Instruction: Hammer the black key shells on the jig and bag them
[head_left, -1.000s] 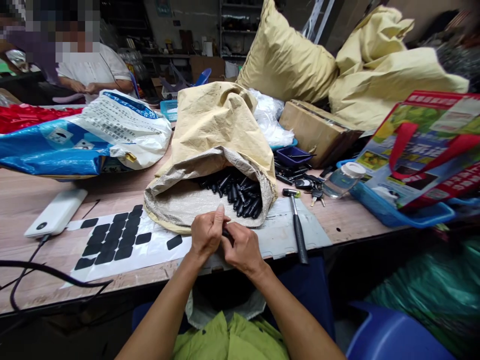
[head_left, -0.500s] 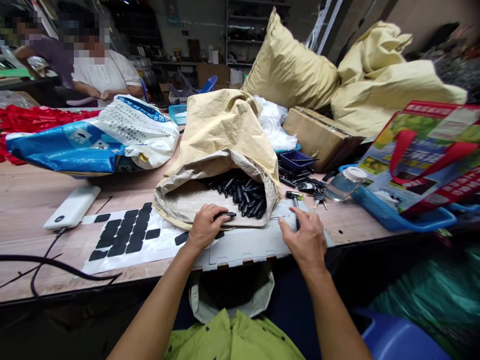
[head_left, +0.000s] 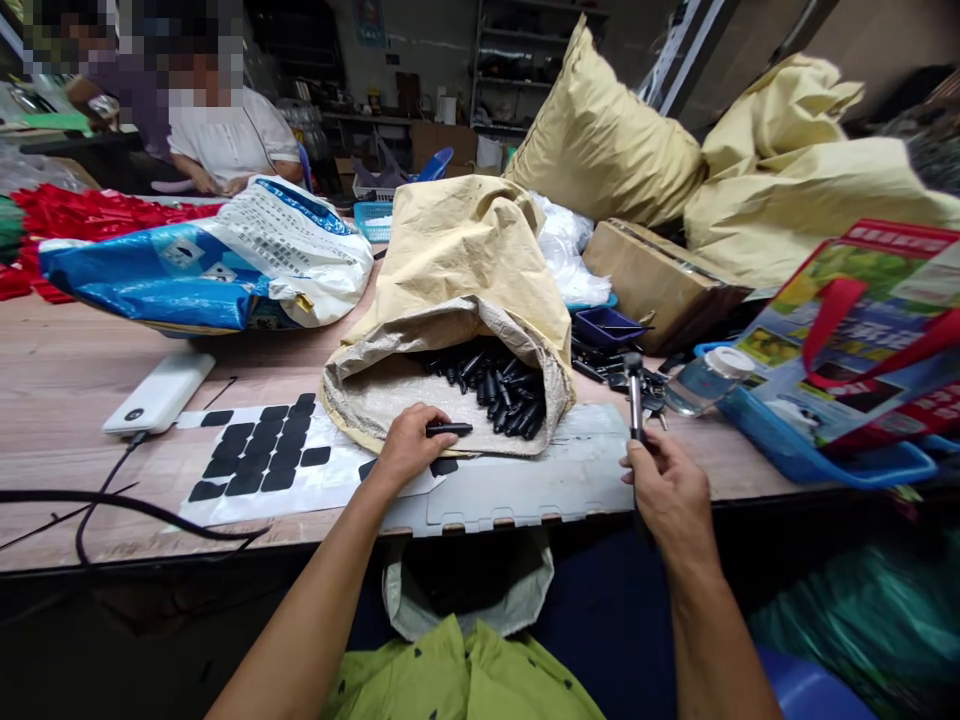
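My left hand rests at the mouth of a tan sack, fingers closed on a small black cylindrical piece that lies sideways. Inside the sack mouth is a pile of similar black pieces. To the right, my right hand is wrapped round the dark grip of a small hammer. Its metal shaft points up and away, with the head at the far end. Under both hands lies a pale grey board along the table's front edge.
Left of the sack are a sheet of black stickers, a white power bank with a cable, and a blue-and-white bag. A water jar and blue tray stand right. Two people sit at the far left.
My right hand has closed on the hammer, lifted it from the board and moved right. My left hand stays at the sack mouth with the black piece. The view has shifted slightly.
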